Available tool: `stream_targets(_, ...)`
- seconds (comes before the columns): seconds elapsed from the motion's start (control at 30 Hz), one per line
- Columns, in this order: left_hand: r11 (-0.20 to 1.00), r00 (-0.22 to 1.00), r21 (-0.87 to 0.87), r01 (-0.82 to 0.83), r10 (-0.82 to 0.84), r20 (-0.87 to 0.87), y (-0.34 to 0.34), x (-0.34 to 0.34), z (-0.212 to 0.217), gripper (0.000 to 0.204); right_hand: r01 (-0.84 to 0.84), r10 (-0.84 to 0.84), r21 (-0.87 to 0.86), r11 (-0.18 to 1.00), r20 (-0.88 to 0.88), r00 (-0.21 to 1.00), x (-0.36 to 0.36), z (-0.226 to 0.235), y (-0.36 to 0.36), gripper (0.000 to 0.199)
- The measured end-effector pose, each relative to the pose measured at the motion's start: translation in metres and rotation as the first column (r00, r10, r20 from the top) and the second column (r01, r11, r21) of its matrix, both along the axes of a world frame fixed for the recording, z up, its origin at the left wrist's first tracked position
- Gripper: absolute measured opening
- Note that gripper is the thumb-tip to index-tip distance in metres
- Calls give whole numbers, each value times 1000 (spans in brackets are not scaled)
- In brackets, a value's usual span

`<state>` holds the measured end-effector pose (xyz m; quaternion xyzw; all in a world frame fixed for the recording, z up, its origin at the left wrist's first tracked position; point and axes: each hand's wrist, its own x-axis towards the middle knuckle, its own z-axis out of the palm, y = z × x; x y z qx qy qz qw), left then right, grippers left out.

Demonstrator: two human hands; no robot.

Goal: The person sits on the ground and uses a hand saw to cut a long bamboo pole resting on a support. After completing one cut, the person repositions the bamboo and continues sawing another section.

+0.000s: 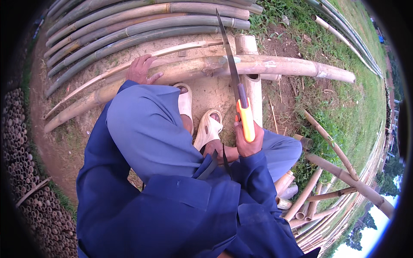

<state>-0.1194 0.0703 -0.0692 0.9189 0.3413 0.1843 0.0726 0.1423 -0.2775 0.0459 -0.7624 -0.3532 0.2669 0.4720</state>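
Observation:
My right hand [250, 142] is closed around the orange and yellow handle of a handsaw [245, 118]. Its long dark blade points away from me and crosses a thick bamboo pole [189, 71]; whether the teeth have bitten in cannot be seen. The pole runs from the left to the right in front of my knees. Over its left part, my left hand [141, 69] is wrapped, thumb toward me, holding it. Under the pole, near the blade, a short, thick bamboo piece [254, 96] lies lengthwise as a support. A thin split bamboo strip [107, 74] lies just beyond the pole.
Several long bamboo poles [142, 29] lie side by side at the far left. A stack of cut bamboo [26, 172] shows its ends at the left edge. Bamboo offcuts [309, 193] lie at the right beside grass. My sandalled feet [208, 129] rest close below the pole.

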Motion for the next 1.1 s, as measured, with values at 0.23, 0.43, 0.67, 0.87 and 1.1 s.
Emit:
stream_targets(0.23, 964, 982, 212, 162, -178, 56, -16, 29, -2, 73, 5, -5, 14, 1000, 42, 999, -2, -1, 5, 19)
stream_targets(0.43, 964, 992, -241, -109, 91, -82, 28, 36, -4, 63, 25, -25, -4, 1000, -31, 999, -4, 0, 0, 16)
stream_targets(0.67, 967, 919, -203, -151, 62, -390, 51, 6, 12, 53, 1, -1, -9, 1000, -25, 1000, 2, -3, 1, 14)
stream_targets(0.87, 987, 959, -143, 72, -108, -263, 20, -67, 22, 45, 25, -23, 52, 998, -38, 999, 3, -6, -1, 19)
stream_targets(1.1, 973, 887, -133, -186, 108, -448, -79, -116, -24, 54, 9, -8, 45, 999, -12, 1000, 6, -12, -5, 17)
